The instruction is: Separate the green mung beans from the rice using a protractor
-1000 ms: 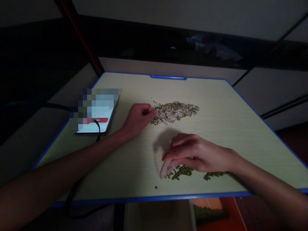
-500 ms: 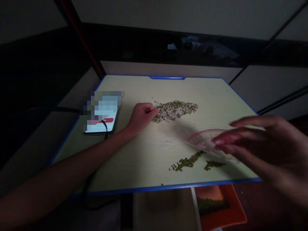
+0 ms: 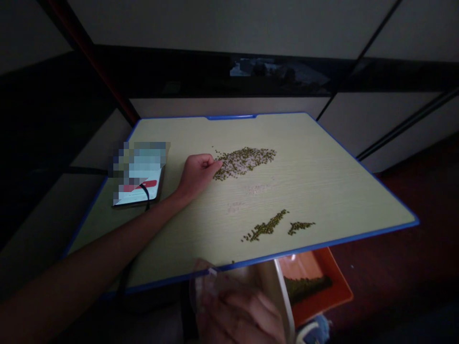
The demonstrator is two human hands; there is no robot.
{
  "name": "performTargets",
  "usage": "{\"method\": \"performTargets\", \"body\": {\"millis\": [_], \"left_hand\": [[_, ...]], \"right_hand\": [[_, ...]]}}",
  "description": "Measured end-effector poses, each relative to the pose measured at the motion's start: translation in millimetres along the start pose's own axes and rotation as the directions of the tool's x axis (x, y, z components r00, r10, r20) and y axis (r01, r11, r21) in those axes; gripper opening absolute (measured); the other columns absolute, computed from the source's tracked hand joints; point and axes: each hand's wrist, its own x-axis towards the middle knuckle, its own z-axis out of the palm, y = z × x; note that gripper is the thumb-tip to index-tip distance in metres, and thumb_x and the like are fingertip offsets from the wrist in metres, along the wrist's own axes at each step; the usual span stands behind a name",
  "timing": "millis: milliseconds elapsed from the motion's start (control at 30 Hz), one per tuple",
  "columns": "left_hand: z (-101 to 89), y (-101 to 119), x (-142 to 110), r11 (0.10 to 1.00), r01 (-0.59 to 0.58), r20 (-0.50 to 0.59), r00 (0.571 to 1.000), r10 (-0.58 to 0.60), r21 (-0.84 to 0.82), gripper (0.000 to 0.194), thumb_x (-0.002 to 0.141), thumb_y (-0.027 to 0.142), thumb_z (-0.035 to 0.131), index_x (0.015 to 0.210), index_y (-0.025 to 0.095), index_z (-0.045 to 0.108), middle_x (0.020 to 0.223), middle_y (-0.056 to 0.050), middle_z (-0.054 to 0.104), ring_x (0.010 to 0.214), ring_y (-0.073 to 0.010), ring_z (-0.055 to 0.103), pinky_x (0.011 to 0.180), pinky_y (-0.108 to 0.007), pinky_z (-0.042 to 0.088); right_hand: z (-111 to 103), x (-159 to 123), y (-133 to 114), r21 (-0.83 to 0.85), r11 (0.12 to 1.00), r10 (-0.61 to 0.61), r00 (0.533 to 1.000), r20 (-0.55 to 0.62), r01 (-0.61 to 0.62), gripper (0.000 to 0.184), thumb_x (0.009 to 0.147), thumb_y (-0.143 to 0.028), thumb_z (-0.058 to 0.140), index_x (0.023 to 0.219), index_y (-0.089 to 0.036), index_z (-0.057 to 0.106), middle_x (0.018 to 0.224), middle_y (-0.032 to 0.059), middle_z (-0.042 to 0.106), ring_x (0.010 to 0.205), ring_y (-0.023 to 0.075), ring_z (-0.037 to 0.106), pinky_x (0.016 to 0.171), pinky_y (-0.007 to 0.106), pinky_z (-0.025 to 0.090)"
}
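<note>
My left hand point(image 3: 199, 174) rests curled at the left end of a mixed pile of green beans and pale grains point(image 3: 247, 161). Whether anything lies inside its closed fingers is hidden. Below the table's front edge, my right hand point(image 3: 247, 313) is blurred and closed on a clear, half-round plastic protractor point(image 3: 203, 282), over a pale container point(image 3: 283, 286). Nearer me on the table lie two small heaps of green beans, a longer one point(image 3: 267, 226) and a shorter one point(image 3: 300, 226). Thin scatters of pale grains point(image 3: 256, 189) sit between them and the pile.
A phone point(image 3: 143, 174) with a dark cable lies on the left of the blue-edged table point(image 3: 344, 177). Under the front edge, an orange tray point(image 3: 311, 306) holds a dark green heap. Cabinet fronts point(image 3: 229, 24) stand behind the table.
My right hand has moved from above the right of the table, down and left past the front edge, carrying the protractor. A second pale scatter is now uncovered. My left hand keeps its place by the pile.
</note>
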Motion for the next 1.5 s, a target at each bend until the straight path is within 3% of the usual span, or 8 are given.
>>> {"method": "performTargets", "body": {"millis": [67, 267, 500, 633, 833, 1133, 1333, 1500], "left_hand": [[-0.1, 0.8, -0.5, 1.000, 0.008, 0.000, 1.000, -0.008, -0.003, 0.034, 0.067, 0.016, 0.056, 0.037, 0.017, 0.040, 0.032, 0.008, 0.035, 0.035, -0.0057, 0.032, 0.040, -0.022, 0.023], [-0.2, 2.3, -1.5, 1.000, 0.009, 0.003, 1.000, -0.009, -0.008, 0.035, 0.067, 0.014, 0.056, 0.037, 0.017, 0.040, 0.032, 0.008, 0.035, 0.034, -0.0052, 0.032, 0.040, -0.021, 0.023], [-0.2, 2.2, -0.4, 1.000, 0.023, 0.006, 1.000, -0.023, -0.004, 0.035, 0.067, 0.013, 0.056, 0.037, 0.016, 0.040, 0.031, 0.009, 0.035, 0.033, -0.0046, 0.031, 0.039, -0.020, 0.023], [-0.7, 3.3, -0.9, 1.000, 0.025, 0.008, 1.000, -0.025, -0.003, 0.034, 0.068, 0.013, 0.056, 0.037, 0.017, 0.040, 0.031, 0.008, 0.037, 0.032, -0.0048, 0.031, 0.038, -0.021, 0.023], [-1.5, 4.9, -2.2, 1.000, 0.031, 0.013, 0.999, -0.032, 0.003, 0.033, 0.067, 0.015, 0.056, 0.038, 0.017, 0.040, 0.031, 0.008, 0.037, 0.032, -0.0053, 0.032, 0.037, -0.021, 0.023], [-1.8, 4.2, -1.7, 0.999, 0.041, 0.009, 0.999, -0.041, 0.019, 0.032, 0.066, 0.017, 0.056, 0.038, 0.018, 0.041, 0.031, 0.007, 0.039, 0.032, -0.0057, 0.032, 0.037, -0.021, 0.024], [-2.5, 5.8, -1.6, 0.998, 0.057, 0.011, 0.998, -0.057, 0.020, 0.032, 0.066, 0.017, 0.057, 0.038, 0.018, 0.042, 0.031, 0.008, 0.039, 0.031, -0.0057, 0.032, 0.037, -0.021, 0.024], [-3.0, 7.9, -1.9, 0.998, 0.060, 0.003, 0.998, -0.060, 0.029, 0.032, 0.065, 0.017, 0.058, 0.037, 0.017, 0.042, 0.031, 0.007, 0.039, 0.031, -0.0054, 0.032, 0.036, -0.021, 0.023]], "right_hand": [[5.8, -6.7, -0.4, 0.044, 0.999, -0.034, 0.999, 0.024, 0.033, 0.020, 0.081, -0.025, 0.059, 0.062, -0.026, 0.067, 0.056, -0.0089, 0.071, 0.047, 0.0065, 0.063, 0.047, 0.016, 0.053], [8.9, -15.3, 4.1, 0.045, 0.993, 0.111, 0.993, -0.028, -0.110, 0.017, 0.081, -0.028, 0.059, 0.072, -0.020, 0.072, 0.061, -0.0025, 0.073, 0.054, 0.0083, 0.067, 0.049, 0.015, 0.054], [6.1, -17.2, 9.2, 0.031, 0.997, 0.073, 0.996, 0.059, -0.075, 0.018, 0.084, -0.024, 0.056, 0.078, -0.024, 0.073, 0.073, -0.0048, 0.074, 0.068, 0.0092, 0.069, 0.064, 0.015, 0.056], [3.0, -12.8, 11.0, 0.022, 0.990, 0.141, 0.989, 0.038, -0.141, 0.017, 0.082, -0.027, 0.057, 0.079, -0.020, 0.073, 0.072, -0.0025, 0.074, 0.067, 0.0084, 0.068, 0.066, 0.013, 0.055], [3.5, -16.4, 16.3, -0.090, 0.993, 0.084, 0.995, 0.048, -0.079, 0.029, 0.088, -0.022, 0.046, 0.079, -0.022, 0.074, 0.074, -0.0016, 0.075, 0.078, 0.0110, 0.068, 0.073, 0.016, 0.055], [0.8, -21.5, 20.7, -0.120, 0.968, 0.231, 0.971, 0.066, -0.222, 0.032, 0.091, -0.028, 0.041, 0.091, -0.025, 0.072, 0.086, -0.0003, 0.074, 0.086, 0.0123, 0.067, 0.076, 0.019, 0.055], [-14.0, -8.0, 27.0, -0.138, 0.984, 0.132, 0.977, 0.169, -0.109, 0.030, 0.090, -0.022, 0.041, 0.107, -0.028, 0.065, 0.098, -0.0035, 0.072, 0.094, 0.0137, 0.064, 0.080, 0.021, 0.054], [-19.7, -1.5, 31.2, -0.181, 0.976, 0.149, 0.974, 0.168, -0.118, 0.029, 0.087, -0.015, 0.046, 0.105, -0.024, 0.067, 0.099, -0.0018, 0.071, 0.094, 0.0155, 0.064, 0.078, 0.024, 0.055]]}}
